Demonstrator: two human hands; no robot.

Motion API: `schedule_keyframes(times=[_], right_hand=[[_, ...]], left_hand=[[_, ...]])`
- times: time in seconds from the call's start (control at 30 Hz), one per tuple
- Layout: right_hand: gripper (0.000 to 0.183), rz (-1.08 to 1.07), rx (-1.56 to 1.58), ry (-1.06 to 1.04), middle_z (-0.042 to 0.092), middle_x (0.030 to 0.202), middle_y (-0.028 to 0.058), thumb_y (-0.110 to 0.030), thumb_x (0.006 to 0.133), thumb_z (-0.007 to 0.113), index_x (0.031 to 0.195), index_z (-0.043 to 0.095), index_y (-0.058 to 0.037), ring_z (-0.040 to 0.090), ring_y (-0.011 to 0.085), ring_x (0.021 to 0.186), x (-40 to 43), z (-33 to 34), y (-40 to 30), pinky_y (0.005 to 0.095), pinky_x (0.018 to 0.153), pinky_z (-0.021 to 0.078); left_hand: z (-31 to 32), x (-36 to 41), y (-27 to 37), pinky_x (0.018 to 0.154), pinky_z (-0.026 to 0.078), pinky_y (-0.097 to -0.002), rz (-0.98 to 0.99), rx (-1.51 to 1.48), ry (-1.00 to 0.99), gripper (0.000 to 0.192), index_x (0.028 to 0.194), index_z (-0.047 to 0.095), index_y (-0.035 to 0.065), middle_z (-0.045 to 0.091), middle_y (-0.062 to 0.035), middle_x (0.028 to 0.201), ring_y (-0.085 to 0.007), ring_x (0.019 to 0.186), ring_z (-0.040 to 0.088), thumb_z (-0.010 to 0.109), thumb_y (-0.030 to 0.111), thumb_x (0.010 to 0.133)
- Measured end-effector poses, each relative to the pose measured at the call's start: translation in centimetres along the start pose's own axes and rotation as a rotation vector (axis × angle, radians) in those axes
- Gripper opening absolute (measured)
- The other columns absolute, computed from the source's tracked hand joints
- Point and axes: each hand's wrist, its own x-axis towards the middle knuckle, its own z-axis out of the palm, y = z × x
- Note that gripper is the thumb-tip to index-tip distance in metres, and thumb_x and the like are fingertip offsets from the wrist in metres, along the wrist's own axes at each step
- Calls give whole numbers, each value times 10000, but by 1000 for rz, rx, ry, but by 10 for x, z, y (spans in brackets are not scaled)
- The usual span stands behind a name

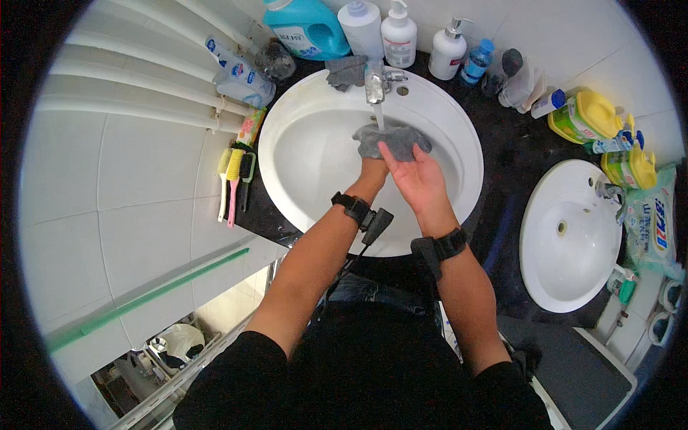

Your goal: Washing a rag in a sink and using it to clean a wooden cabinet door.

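Note:
A wet grey cloth [395,141] lies across my hands in the white oval basin [301,156], directly under the running faucet [375,86]. The stream of water strikes the upper part of the fabric. My left hand [374,167] supports the cloth from the left; its fingers are hidden by the fabric. With the palm turned up, my right hand [422,180] holds the near edge, two fingertips showing against the cloth. Another dark grey cloth [346,72] is bunched on the basin's back rim, left of the faucet.
Along the wall stand a blue detergent jug [309,29], a white pump bottle [399,35] and several other bottles. Brushes [234,166] lie at the counter's left edge. On the right is a second basin [570,269], with yellow jugs [586,118] behind it.

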Motion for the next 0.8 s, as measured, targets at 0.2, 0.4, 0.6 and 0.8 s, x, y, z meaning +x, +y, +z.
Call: schedule_keyframes(times=[0.2,0.4,0.6,0.8], right_hand=[[356,-142,-275,64,427,1308,218,-216,1011,261,1260,358,19,449,353,1197,-5,-9,-13,498,1021,404],[284,-394,-988,360,578,1050,153,-231,989,380,1138,451,1,600,250,904,3,-13,-10,371,725,539],[326,-516,-1378,487,595,705,132,-282,970,435,917,525,27,564,230,568,18,-21,-9,359,521,445],[329,-949,-2592,16,611,682,194,-312,902,500,733,563,-37,621,382,617,35,6,14,476,531,481]], left_hand=[[-22,19,14,931,440,-431,-476,-1237,38,321,1163,529,59,563,-134,1163,-293,1060,541,403,243,932],[-32,14,32,1017,355,-483,-485,-1435,-28,350,1191,518,25,533,-156,1225,-321,1142,486,376,214,933],[-47,19,35,1019,346,-473,-310,-1719,-338,406,1171,528,11,536,-174,1225,-320,1153,480,384,297,922],[-35,16,57,1016,344,-462,-428,-1318,-232,498,1147,550,37,567,-128,1188,-301,1118,504,376,445,920]])
